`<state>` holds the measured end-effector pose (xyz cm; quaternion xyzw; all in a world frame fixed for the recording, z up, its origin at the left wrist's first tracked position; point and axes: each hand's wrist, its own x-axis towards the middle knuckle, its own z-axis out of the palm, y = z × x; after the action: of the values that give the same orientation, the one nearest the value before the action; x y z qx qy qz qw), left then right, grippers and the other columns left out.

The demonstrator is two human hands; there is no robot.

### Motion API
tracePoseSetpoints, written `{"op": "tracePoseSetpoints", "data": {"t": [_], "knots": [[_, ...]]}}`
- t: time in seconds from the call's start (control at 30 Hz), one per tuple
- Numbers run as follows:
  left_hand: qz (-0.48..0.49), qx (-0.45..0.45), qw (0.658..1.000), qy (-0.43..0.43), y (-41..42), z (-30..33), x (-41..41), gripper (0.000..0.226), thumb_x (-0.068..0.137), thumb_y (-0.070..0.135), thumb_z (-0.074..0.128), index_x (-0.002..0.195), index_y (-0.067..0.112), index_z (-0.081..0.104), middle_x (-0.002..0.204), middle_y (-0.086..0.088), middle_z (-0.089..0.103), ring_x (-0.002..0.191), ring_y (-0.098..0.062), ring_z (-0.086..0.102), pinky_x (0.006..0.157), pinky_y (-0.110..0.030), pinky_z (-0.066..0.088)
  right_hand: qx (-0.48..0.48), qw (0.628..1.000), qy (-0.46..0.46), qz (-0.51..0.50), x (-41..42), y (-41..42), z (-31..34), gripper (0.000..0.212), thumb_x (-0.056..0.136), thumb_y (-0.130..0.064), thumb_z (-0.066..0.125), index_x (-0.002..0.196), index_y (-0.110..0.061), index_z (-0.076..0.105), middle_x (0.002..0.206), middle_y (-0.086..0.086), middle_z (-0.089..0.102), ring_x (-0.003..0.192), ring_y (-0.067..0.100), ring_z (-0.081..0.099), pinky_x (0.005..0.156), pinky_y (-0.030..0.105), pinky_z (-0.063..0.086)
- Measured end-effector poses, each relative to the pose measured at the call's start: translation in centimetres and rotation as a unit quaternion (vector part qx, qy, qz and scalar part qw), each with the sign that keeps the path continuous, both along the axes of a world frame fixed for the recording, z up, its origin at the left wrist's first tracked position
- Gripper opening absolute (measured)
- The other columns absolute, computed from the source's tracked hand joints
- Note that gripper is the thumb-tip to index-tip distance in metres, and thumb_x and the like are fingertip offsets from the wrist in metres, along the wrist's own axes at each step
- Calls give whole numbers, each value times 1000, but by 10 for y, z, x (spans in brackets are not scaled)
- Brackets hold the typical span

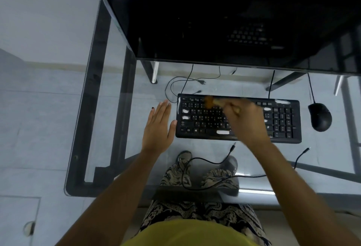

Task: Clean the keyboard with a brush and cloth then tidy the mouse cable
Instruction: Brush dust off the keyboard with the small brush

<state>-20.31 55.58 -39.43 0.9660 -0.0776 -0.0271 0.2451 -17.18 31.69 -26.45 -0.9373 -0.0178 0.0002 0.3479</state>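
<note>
Brushing looks underway: the right hand (pixel 247 122) has a closed grip on the brush (pixel 212 102), blurred over the upper left keys of the keyboard (pixel 283 122) on the glass surface (pixel 117 81). The left hand (pixel 159 126) rests flat and open beside it. No cloth or container shows; the mouse (pixel 320 116) cable appears untidied.

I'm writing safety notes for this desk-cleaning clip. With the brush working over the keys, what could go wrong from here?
1. The keyboard lies on a smooth glass desk; the left hand is only at its edge, so brushing may slide it.
2. The right hand and brush are blurred, suggesting fast strokes that could flick dust toward the mouse.
3. A loose cable near the lap could snag.
</note>
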Motion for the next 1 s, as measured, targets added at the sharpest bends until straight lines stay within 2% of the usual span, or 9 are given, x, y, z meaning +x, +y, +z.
{"op": "tracePoseSetpoints", "data": {"t": [0.07,0.2,0.4,0.5,0.63,0.73,0.83,0.9,1.0], "knots": [[1,0,1000,-1,0,0,0,57,100,37,29,148,6,27,156,-8,25,146,-17,14,120,-40,12,-17,1000,-7,-17,16,3,-5,19,91,-6,61,104,-7,74,75,-2,62,47,-6,44,50,-2,34],[-2,2,1000,-2,-1,-1,0,57,100,38,28,148,6,27,156,-8,26,146,-17,14,120,-41,12,54,991,86,87,27,19,-16,24,95,-13,59,116,-13,70,82,-6,57,60,-2,48,56,4,37],[1,4,1000,-1,-1,-1,0,57,99,37,30,147,6,27,156,-9,26,146,-17,14,120,-40,11,115,985,110,59,27,27,-22,20,95,-15,58,109,-18,72,82,-5,62,55,-4,53,49,8,35],[2,5,1000,-3,0,-3,0,56,99,35,32,147,6,28,156,-9,26,146,-17,14,120,-39,10,104,990,93,23,31,23,-26,21,96,-16,57,111,-16,72,87,2,65,56,3,52,50,9,37],[0,8,1000,-7,-1,-3,0,56,99,35,33,147,6,28,155,-9,27,146,-17,14,120,-38,10,66,991,88,74,31,17,-27,24,96,-17,58,116,-16,70,84,6,61,64,7,54,60,12,41],[1,7,1000,-7,-1,-2,0,56,99,35,32,147,6,28,155,-9,26,147,-17,13,120,-38,10,12,996,86,39,28,7,-20,18,91,-17,62,102,-18,76,85,5,67,61,9,55,58,15,45],[1,6,1000,-2,-1,-1,0,57,99,35,32,148,6,26,156,-8,25,147,-17,12,120,-39,10,48,971,211,96,17,-1,-5,19,88,-21,61,80,-26,78,76,-4,73,64,31,62,55,37,51],[-1,6,1000,0,-1,-1,0,57,99,35,32,147,6,27,156,-9,25,147,-17,12,120,-40,11,59,986,136,69,8,-6,-3,21,91,-16,58,89,-25,76,72,-1,69,55,33,57,49,38,46],[-1,9,1000,0,-1,-2,0,57,99,35,32,147,5,29,155,-10,27,146,-18,14,120,-41,12,6,998,49,36,2,-12,-9,22,92,-11,57,105,-16,73,81,2,60,54,10,52,56,24,42]]}}
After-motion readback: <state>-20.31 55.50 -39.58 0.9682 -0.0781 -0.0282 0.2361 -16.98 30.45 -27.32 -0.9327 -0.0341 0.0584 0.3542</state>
